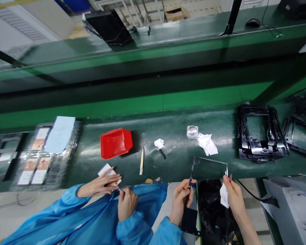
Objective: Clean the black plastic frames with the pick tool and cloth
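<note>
I hold a thin black rectangular frame [210, 159] over the near edge of the green bench. My left hand [181, 200], in a blue sleeve, is closed on the frame's left side. On the frame's right side is my right hand [233, 197], pinching that edge together with a small white wipe [223, 196]. The frame's lower part drops below the bench edge in front of a black bag [211, 207].
To my left a co-worker in a blue smock handles a small card [105, 169] with both hands [102, 185]. On the bench lie a red bin [115, 143], a pale stick [141, 160], a round tin [192, 131], crumpled wipes [207, 143], stacked black frames [262, 136] and trays [44, 153].
</note>
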A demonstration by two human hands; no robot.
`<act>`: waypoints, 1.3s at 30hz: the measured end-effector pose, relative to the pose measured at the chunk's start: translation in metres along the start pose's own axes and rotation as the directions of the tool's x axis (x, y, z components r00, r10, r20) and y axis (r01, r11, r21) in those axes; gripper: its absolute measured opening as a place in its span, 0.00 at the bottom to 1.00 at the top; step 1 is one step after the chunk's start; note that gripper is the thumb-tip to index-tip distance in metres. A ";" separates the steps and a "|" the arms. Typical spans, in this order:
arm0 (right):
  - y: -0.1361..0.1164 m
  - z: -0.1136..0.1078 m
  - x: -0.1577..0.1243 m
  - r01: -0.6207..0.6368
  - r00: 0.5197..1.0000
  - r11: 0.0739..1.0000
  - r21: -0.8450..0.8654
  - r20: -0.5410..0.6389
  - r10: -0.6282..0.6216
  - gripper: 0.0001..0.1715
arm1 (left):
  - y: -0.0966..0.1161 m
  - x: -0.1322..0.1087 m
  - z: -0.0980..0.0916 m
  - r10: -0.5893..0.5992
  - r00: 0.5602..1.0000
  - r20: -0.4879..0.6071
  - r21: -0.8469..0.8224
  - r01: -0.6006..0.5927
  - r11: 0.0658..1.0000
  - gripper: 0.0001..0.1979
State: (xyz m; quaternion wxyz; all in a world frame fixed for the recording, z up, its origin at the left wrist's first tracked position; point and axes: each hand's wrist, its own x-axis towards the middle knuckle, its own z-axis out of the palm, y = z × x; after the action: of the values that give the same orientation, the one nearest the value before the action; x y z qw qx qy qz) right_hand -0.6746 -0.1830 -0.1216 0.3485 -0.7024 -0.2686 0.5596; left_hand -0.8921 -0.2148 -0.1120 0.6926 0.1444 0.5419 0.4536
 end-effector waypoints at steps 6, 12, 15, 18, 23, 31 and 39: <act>-0.001 0.003 0.005 -0.003 1.000 0.997 -0.072 0.007 0.003 0.40 | -0.003 0.006 -0.005 0.003 0.994 -0.107 0.047 0.002 0.999 0.22; -0.006 0.010 0.009 0.044 0.999 0.992 -0.115 0.027 -0.041 0.37 | -0.009 0.011 -0.010 0.061 0.973 -0.224 0.147 -0.028 0.989 0.24; -0.009 0.009 0.009 0.051 0.999 0.992 -0.114 0.022 -0.048 0.35 | -0.010 0.012 -0.014 0.117 0.952 -0.282 0.206 -0.059 0.977 0.25; -0.012 0.006 0.011 0.071 0.997 0.993 -0.090 -0.027 -0.074 0.35 | -0.008 0.018 -0.021 0.192 0.926 -0.326 0.278 -0.100 0.955 0.27; -0.013 0.003 0.015 0.069 0.994 0.998 0.003 -0.086 -0.069 0.36 | 0.002 0.036 -0.027 0.328 0.882 -0.339 0.416 -0.172 0.893 0.29; -0.023 0.027 0.038 0.193 0.980 0.981 -0.033 -0.040 -0.194 0.32 | 0.020 0.056 -0.012 0.593 0.760 -0.267 0.704 -0.266 0.659 0.21; -0.004 0.030 0.057 0.222 0.975 0.974 -0.040 -0.019 -0.222 0.34 | 0.087 0.072 0.027 0.824 0.565 -0.048 0.843 -0.419 0.337 0.15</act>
State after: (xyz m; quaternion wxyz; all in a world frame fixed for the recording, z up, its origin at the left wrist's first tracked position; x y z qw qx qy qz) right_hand -0.6902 -0.1310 -0.1569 0.3985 -0.6809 -0.3519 0.5037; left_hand -0.9095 -0.1032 -0.0869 0.1682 0.5063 0.7227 0.4394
